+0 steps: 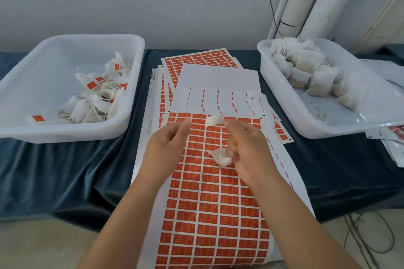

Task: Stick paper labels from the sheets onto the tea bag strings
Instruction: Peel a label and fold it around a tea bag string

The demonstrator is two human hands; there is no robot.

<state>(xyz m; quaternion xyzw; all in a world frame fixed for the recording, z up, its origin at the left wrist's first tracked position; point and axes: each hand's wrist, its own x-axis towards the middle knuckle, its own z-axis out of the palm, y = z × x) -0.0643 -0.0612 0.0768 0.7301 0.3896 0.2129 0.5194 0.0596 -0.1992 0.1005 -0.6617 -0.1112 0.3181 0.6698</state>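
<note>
Here, on the table (54,170), the left tray (65,135) holds tea bags that carry red labels. The left hand (168,144) is blurred, so I cannot tell whether it grips anything. It hovers over the top label sheet (218,214). Close beside it, the right hand (247,150) pinches a peeled label (215,119) and curls its lower fingers round a tea bag (220,157); no string shows. The right tray (317,133) holds unlabelled bags.

The loose, curling label could fold and stick to itself or to a finger. The lightly held bag could slip.

There are two trays, two hands, one peeled label and one held bag. The sheets and heaped bags overlap too much to count.
</note>
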